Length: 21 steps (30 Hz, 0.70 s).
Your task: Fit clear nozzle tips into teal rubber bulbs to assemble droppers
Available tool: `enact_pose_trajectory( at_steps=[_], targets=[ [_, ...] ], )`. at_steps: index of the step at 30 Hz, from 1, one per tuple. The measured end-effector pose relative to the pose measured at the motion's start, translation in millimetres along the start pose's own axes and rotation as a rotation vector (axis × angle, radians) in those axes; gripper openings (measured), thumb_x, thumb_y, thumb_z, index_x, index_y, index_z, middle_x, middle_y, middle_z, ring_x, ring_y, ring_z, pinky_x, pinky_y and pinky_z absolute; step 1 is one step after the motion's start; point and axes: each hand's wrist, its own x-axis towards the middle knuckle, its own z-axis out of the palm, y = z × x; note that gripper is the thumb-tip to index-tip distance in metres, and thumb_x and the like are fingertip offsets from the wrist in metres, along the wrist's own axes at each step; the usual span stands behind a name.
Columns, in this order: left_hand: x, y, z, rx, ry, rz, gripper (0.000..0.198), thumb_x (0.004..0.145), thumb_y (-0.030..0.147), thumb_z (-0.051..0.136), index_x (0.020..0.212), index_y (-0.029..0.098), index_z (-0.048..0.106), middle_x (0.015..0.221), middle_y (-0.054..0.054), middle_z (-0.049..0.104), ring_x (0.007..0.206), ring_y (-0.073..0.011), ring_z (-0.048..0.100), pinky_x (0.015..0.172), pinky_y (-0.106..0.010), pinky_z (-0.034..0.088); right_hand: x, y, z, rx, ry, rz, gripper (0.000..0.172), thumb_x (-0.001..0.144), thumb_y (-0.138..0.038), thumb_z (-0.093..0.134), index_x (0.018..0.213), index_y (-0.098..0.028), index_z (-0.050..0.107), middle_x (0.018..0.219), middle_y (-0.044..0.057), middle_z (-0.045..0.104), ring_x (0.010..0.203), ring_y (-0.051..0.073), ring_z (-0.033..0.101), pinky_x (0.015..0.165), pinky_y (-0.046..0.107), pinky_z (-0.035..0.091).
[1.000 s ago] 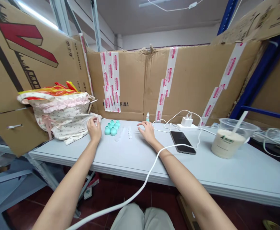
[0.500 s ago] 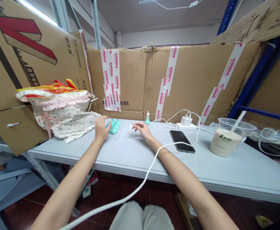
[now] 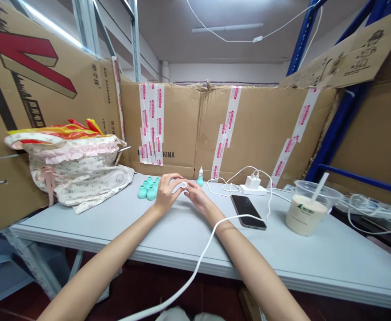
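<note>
My left hand (image 3: pixel 167 192) and my right hand (image 3: pixel 197 196) meet above the table, their fingertips closed around a small translucent white plastic piece (image 3: pixel 183 184). Its round end faces me; the fingers cover the rest. Just left of my left hand stand several teal rubber bulbs (image 3: pixel 151 192) with open necks, grouped close together and partly hidden by that hand. Behind my right hand, a teal bulb with a clear pointed nozzle (image 3: pixel 199 178) stands upright. Under the hands, something clear on the tabletop is mostly hidden.
A white cable (image 3: pixel 198 263) crosses in front of my right forearm. To the right are a black phone (image 3: pixel 248 212), a white power strip with chargers (image 3: pixel 253 187) and a cup of milky drink (image 3: pixel 307 211). A floral cloth bag (image 3: pixel 78 174) sits left. Cardboard (image 3: pixel 178 120) walls the back.
My left hand has moved right from beside the teal bulbs to my right hand. My right hand has lifted the clear piece, and both hands now touch it. The view has tilted up.
</note>
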Motion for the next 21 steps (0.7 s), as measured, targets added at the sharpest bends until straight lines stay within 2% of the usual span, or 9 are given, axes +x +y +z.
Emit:
enact_pose_trajectory(
  at_steps=[2,5,9,12,15,21],
  targets=[
    [0,-2,2.8,-0.016,0.011,-0.001,0.013,0.078,0.024,0.057,0.09,0.022,0.063,0.091,-0.003,0.06,0.085,-0.0162,0.05,0.08,-0.032,0.04,1,0,-1,-0.046,0.0,0.005,0.022,0.067,-0.033,0.066,0.088,-0.027,0.065,0.093,-0.001,0.06,0.082,0.012,0.05,0.074,0.026,0.035],
    [0,-17,0.8,-0.012,0.045,-0.079,0.01,0.079,0.025,0.055,0.086,0.02,0.061,0.087,-0.003,0.062,0.084,-0.0164,0.052,0.078,-0.032,0.041,3,4,-6,-0.251,0.089,-0.003,0.025,0.071,-0.037,0.061,0.092,-0.026,0.064,0.094,0.0,0.06,0.081,0.013,0.05,0.073,0.027,0.035],
    [0,-55,-14.8,0.16,0.232,-0.348,0.015,0.079,0.031,0.056,0.082,0.018,0.061,0.078,-0.004,0.062,0.076,-0.0178,0.053,0.073,-0.032,0.041,6,13,-15,-0.706,0.146,-0.104,0.02,0.073,-0.031,0.058,0.089,-0.021,0.065,0.087,0.002,0.061,0.075,0.014,0.048,0.075,0.029,0.035],
    [-1,-77,-25.0,0.276,0.358,-0.508,0.018,0.079,0.033,0.056,0.083,0.017,0.062,0.071,-0.003,0.059,0.069,-0.0171,0.051,0.069,-0.031,0.04,7,18,-13,-1.099,0.159,-0.195,0.016,0.077,-0.025,0.054,0.088,-0.024,0.065,0.091,0.002,0.06,0.082,0.016,0.048,0.079,0.031,0.033],
    [-4,-84,-25.6,0.296,0.349,-0.537,0.018,0.078,0.034,0.056,0.082,0.018,0.063,0.065,-0.002,0.056,0.064,-0.0162,0.049,0.067,-0.03,0.04,15,18,2,-1.423,0.129,-0.187,0.013,0.078,-0.026,0.055,0.085,-0.027,0.066,0.095,0.002,0.059,0.094,0.019,0.046,0.08,0.033,0.029],
    [-12,-78,-18.9,0.32,0.28,-0.519,0.021,0.079,0.036,0.054,0.085,0.018,0.063,0.07,-0.004,0.059,0.067,-0.0175,0.049,0.069,-0.03,0.037,52,12,34,-1.852,-0.096,-0.196,0.013,0.077,-0.019,0.057,0.081,-0.025,0.068,0.096,0.006,0.059,0.096,0.022,0.044,0.079,0.035,0.026]
  ],
)
